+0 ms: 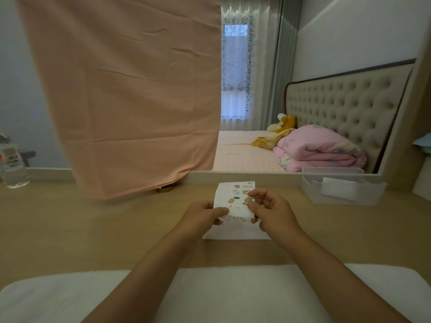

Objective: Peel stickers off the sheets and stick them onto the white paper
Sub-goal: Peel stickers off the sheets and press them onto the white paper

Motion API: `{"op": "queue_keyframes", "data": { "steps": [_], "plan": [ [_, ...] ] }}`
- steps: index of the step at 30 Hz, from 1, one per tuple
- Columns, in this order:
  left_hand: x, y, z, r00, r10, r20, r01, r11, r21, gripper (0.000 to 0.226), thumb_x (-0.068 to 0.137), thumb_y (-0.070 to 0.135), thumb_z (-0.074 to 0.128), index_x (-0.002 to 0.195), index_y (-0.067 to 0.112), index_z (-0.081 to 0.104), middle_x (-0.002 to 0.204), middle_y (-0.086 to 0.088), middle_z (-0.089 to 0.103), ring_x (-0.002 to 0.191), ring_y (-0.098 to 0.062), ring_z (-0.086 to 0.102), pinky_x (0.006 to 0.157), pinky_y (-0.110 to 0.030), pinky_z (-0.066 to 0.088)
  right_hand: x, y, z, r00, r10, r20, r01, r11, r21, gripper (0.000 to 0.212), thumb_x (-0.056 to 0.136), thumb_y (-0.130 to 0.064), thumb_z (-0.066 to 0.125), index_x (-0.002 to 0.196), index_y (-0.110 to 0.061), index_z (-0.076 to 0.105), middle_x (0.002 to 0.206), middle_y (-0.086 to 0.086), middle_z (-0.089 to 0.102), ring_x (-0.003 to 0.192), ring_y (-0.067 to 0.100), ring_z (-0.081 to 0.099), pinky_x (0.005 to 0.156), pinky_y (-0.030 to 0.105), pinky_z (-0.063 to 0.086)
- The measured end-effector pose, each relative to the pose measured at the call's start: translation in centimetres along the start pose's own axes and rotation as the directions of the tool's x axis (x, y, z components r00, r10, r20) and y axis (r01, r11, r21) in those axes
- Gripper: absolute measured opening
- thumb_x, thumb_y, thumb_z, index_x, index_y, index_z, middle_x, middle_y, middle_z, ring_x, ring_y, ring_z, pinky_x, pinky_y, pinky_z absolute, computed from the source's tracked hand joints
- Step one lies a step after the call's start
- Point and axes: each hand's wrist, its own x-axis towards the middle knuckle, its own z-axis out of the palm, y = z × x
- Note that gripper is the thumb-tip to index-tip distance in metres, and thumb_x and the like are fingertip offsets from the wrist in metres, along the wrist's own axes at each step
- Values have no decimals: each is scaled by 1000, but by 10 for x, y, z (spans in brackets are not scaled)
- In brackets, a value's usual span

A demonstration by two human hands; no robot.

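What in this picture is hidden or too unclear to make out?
Head view:
white paper: far part hidden behind the sticker sheet, left hand and right hand.
The sheet's designs: too small to identify.
gold object: mostly under the pink cloth.
bottle: cut off by the left edge, blurred.

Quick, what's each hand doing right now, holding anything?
Left hand: pinches the sticker sheet at its lower left.
Right hand: pinches the same sheet's right edge.
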Motion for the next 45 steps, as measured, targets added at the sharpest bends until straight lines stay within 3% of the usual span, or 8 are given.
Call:
{"op": "queue_keyframes", "data": {
  "steps": [4,9,13,19,25,33,38,45],
  "plan": [
    [-1,-6,8,999,18,-40,-21,996,-92,9,91,23,71,99,21,74,92,3,75,71,-9,62,72,-26,47,1,9,-7,996,-77,-43,66,976,-210,18,92,-12,71,92,-30,72,101,-4,68,62,7,56,60,19,45],
    [-6,-10,16,996,78,-41,-80,995,-57,15,93,28,68,108,28,73,95,2,73,78,-12,60,78,-28,47,-1,10,-6,965,-262,-18,214,823,-526,18,87,-24,76,97,-39,74,111,-18,55,77,-2,52,67,16,42],
    [-11,-12,19,988,148,-36,-151,984,-94,15,96,27,64,107,31,72,90,9,71,77,-6,60,70,-21,45,-5,11,-2,929,-356,106,354,761,-544,12,88,-25,75,97,-31,79,99,-17,66,81,-1,56,67,17,47],
    [-13,-19,20,962,258,-87,-266,960,-92,11,94,22,67,97,24,78,66,17,66,60,5,55,57,-6,42,-8,12,1,910,-399,114,395,749,-532,9,87,-33,77,95,-30,80,90,-18,68,73,-4,58,65,21,48],
    [-14,-21,14,915,403,-27,-402,914,48,13,95,24,67,100,22,79,84,12,73,75,-13,60,69,-24,49,-8,12,0,897,-407,172,427,697,-577,6,86,-34,77,90,-31,80,85,-19,67,73,-2,57,65,27,51],
    [-16,-20,5,895,442,53,-445,881,163,15,97,22,63,94,24,77,75,13,66,72,-11,53,68,-18,45,-5,10,-5,952,-229,204,292,883,-368,9,87,-20,77,87,-28,82,85,-18,74,78,-1,66,66,15,46],
    [-21,-16,4,887,456,74,-461,867,188,18,97,16,62,85,22,72,65,20,59,62,1,49,61,-9,40,-5,11,-4,963,-161,215,225,922,-316,11,90,-20,74,89,-27,82,91,-14,76,67,-3,62,65,24,49],
    [-20,-16,4,896,438,76,-445,883,150,16,96,15,63,89,23,74,83,1,70,82,-22,63,75,-27,51,-4,12,-4,968,-105,228,167,947,-274,14,93,-18,70,94,-24,82,95,-12,77,58,5,57,58,26,52]
  ]
}}
